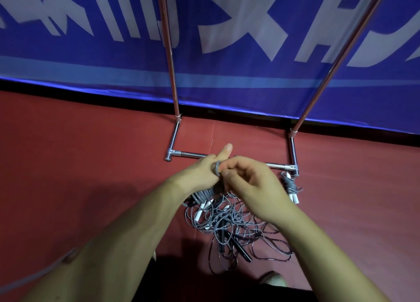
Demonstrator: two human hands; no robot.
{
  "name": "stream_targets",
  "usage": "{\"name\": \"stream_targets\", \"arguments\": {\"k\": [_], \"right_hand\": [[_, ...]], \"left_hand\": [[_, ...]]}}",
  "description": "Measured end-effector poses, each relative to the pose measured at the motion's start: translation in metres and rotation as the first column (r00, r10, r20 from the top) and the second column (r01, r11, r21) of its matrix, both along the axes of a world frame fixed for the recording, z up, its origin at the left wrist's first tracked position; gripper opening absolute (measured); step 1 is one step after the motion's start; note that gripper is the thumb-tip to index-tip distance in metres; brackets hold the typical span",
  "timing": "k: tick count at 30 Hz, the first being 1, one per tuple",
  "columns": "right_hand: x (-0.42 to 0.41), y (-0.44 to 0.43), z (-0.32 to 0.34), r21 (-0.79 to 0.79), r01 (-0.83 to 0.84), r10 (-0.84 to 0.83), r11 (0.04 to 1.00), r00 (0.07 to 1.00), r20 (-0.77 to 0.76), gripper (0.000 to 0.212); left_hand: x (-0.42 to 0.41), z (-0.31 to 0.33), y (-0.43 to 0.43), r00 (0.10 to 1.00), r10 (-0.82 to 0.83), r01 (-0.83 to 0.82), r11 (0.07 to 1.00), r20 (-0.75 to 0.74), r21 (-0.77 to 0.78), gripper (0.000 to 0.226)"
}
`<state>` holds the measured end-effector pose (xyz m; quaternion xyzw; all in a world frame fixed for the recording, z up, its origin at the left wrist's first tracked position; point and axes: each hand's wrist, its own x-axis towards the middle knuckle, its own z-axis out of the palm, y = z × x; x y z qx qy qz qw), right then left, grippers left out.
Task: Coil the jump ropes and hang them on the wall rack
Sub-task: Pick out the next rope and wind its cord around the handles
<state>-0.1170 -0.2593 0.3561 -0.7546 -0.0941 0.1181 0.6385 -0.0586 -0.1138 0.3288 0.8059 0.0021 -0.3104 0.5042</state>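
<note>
Holding a half-wound grey jump rope (203, 194) up over the red floor (91, 154), both hands meet right in front of the chrome rack's (173, 79) base bar. The left hand (200, 175) has its grip curled tight round the coils, thumb sticking up, with one loop of cord wrapped over a finger. The right hand (252, 183) has its grip closed too, fingertips pinching the same cord right beside that loop. Straight below on the floor sits a messy tangle of ropes (229, 222), grey and dark cords with white and black handles mixed in. One wound-up grey bundle (291, 187) lies just beside the rack's right front corner foot. Behind the rack hangs a blue banner (250, 79) with big white lettering.
</note>
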Motion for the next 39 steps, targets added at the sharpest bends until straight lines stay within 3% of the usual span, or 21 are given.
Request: {"name": "stream_targets", "arguments": {"k": [3, 9, 11, 13, 16, 18, 20, 23, 26, 29, 31, 33, 36, 37, 39], "right_hand": [[0.009, -0.016, 0.003, -0.01, 0.086, -0.085, 0.996, 0.996, 0.033, 0.023], [0.021, -0.036, 0.0, -0.127, 0.262, -0.263, 0.957, 0.965, 0.005, 0.026], [0.021, -0.032, -0.003, -0.232, 0.228, -0.244, 0.946, 0.969, -0.043, 0.017], [0.019, -0.027, -0.006, -0.29, 0.129, -0.184, 0.948, 0.968, -0.169, 0.014], [0.014, -0.023, -0.007, -0.195, -0.026, -0.062, 0.981, 0.9, -0.432, 0.031], [0.013, -0.024, -0.009, -0.172, -0.079, -0.013, 0.982, 0.879, -0.477, 0.03], [0.014, -0.026, -0.012, -0.182, -0.08, -0.022, 0.98, 0.866, -0.499, 0.029], [0.016, -0.025, -0.012, 0.034, -0.038, 0.051, 0.999, 0.778, -0.627, 0.04], [0.019, -0.022, -0.01, 0.105, 0.084, -0.013, 0.991, 0.84, -0.542, 0.04], [0.02, -0.02, -0.013, 0.045, 0.176, -0.155, 0.983, 0.94, -0.304, 0.039], [0.02, -0.02, -0.016, -0.014, 0.211, -0.211, 0.977, 0.968, -0.134, 0.053], [0.021, -0.02, -0.018, -0.016, 0.258, -0.259, 0.966, 0.965, -0.031, 0.066], [0.022, -0.02, -0.018, -0.012, 0.313, -0.311, 0.95, 0.948, 0.069, 0.072], [0.021, -0.019, -0.018, -0.026, 0.324, -0.32, 0.946, 0.942, 0.101, 0.073], [0.02, -0.018, -0.017, -0.055, 0.345, -0.334, 0.937, 0.93, 0.153, 0.074]], "left_hand": [[0.003, 0.007, 0.002, 0.977, 0.024, -0.058, 0.986, -0.212, -0.158, 0.048], [0.005, 0.012, 0.016, 0.918, -0.19, 0.158, 0.98, -0.348, -0.119, 0.049], [0.004, 0.01, 0.014, 0.938, -0.225, 0.225, 0.974, -0.263, -0.03, 0.059], [0.005, 0.011, 0.014, 0.938, -0.314, 0.332, 0.935, -0.148, 0.127, 0.084], [0.001, 0.015, 0.013, 0.91, -0.406, 0.414, 0.889, -0.082, 0.195, 0.081], [-0.006, 0.017, 0.009, 0.894, -0.448, 0.435, 0.874, 0.01, 0.215, 0.078], [-0.009, 0.018, 0.006, 0.86, -0.48, 0.418, 0.858, 0.174, 0.298, 0.08], [-0.011, 0.021, 0.001, 0.72, -0.55, 0.363, 0.818, 0.423, 0.446, 0.084], [-0.011, 0.022, -0.003, 0.611, -0.517, 0.307, 0.853, 0.599, 0.422, 0.078], [-0.007, 0.02, 0.0, 0.506, -0.497, 0.246, 0.867, 0.706, 0.434, 0.082], [-0.004, 0.022, 0.003, 0.603, -0.374, 0.186, 0.925, 0.704, 0.332, 0.085], [-0.001, 0.026, 0.003, 0.721, -0.02, -0.034, 0.997, 0.692, 0.064, 0.082], [0.0, 0.029, -0.005, 0.629, 0.46, -0.477, 0.865, 0.627, -0.155, 0.072], [0.0, 0.031, -0.007, 0.654, 0.569, -0.555, 0.809, 0.5, -0.194, 0.07], [0.0, 0.037, -0.01, 0.755, 0.656, -0.625, 0.726, 0.015, -0.286, 0.054]]}}
